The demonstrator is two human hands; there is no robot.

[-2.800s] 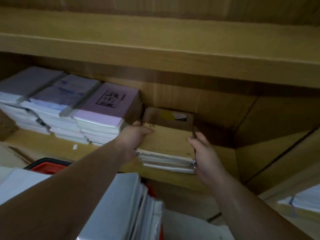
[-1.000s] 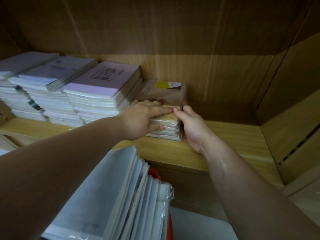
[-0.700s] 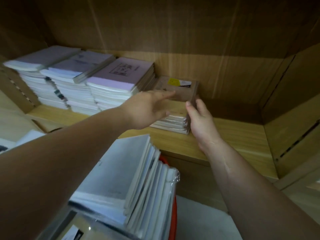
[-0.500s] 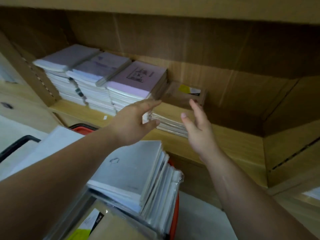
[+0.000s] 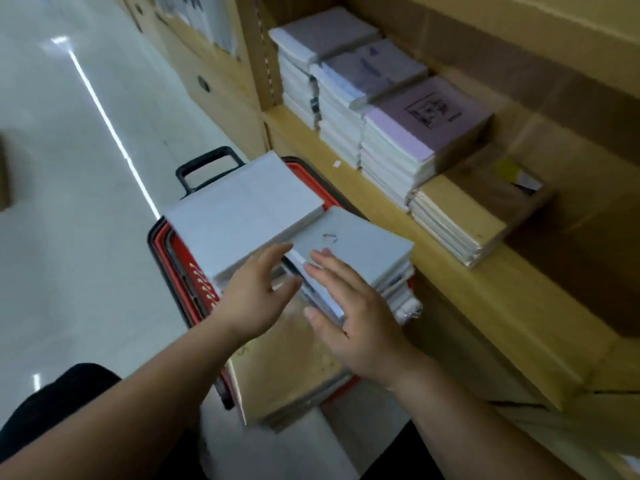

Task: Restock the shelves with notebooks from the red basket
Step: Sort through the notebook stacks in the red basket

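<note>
Matt wooden shelf, glossy floor

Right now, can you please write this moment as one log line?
stage: back at basket | left hand: open, over notebooks | right hand: open, on grey notebook | brown stack: on shelf

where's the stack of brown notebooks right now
The brown notebooks lie on the wooden shelf, right of centre in the head view, against the purple-covered stack, in front of a cardboard box.
</note>
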